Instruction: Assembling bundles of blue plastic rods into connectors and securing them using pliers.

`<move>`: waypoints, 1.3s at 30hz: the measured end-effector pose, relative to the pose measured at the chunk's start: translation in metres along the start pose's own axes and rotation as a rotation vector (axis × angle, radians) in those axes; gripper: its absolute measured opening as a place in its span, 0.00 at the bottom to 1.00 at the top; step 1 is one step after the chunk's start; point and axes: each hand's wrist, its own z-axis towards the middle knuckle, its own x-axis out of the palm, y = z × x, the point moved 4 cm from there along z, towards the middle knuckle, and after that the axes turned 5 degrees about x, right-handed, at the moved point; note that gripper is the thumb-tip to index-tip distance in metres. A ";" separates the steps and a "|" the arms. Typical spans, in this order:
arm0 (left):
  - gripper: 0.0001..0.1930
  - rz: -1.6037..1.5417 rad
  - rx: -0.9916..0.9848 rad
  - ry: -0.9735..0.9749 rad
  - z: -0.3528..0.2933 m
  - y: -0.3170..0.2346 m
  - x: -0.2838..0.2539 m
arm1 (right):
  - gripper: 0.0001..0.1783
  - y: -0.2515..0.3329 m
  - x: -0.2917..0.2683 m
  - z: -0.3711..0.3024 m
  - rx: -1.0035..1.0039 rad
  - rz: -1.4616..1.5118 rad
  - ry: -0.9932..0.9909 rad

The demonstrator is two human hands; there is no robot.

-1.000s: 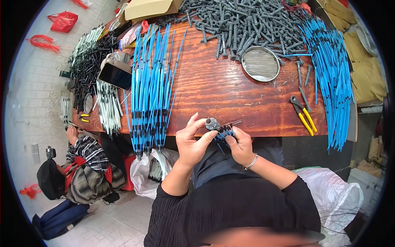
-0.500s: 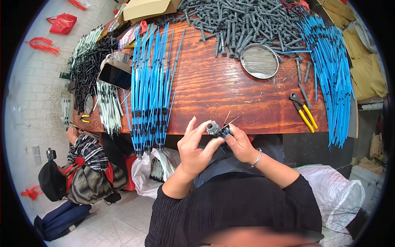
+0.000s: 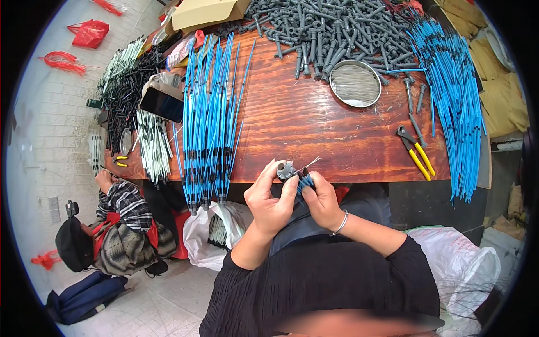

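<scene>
While both hands (image 3: 297, 196) grip a grey fitting (image 3: 286, 169), they hover off the table edge (image 3: 348, 177).

A small assembly workshop: a wooden desk (image 3: 314, 123) carries a heap of grey plastic fittings (image 3: 331, 28) at 12 o'clock, rows of blue tubes (image 3: 210, 112) at 10 and 2 o'clock, a metal dish (image 3: 355, 83), and yellow-handled pliers (image 3: 415, 151) at 3 o'clock.

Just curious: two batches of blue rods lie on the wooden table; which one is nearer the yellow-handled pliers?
The batch of blue rods along the table's right edge; the yellow-handled pliers lie just beside it. The other batch lies far left.
</scene>
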 end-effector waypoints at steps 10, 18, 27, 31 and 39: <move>0.15 -0.209 -0.115 0.032 0.004 0.008 -0.015 | 0.09 0.001 -0.016 0.001 -0.141 0.019 0.025; 0.15 0.034 -0.044 0.110 0.007 0.003 -0.020 | 0.09 0.012 -0.016 0.000 -0.281 -0.166 -0.081; 0.16 -0.072 0.049 0.312 0.012 0.007 -0.015 | 0.09 0.001 -0.021 0.021 -0.019 0.010 0.269; 0.17 -0.015 -0.003 0.080 -0.006 0.009 0.000 | 0.09 0.007 -0.012 0.012 -0.096 -0.098 0.114; 0.14 -0.060 0.139 0.027 -0.005 0.005 0.005 | 0.09 0.010 -0.009 0.006 -0.194 -0.074 0.032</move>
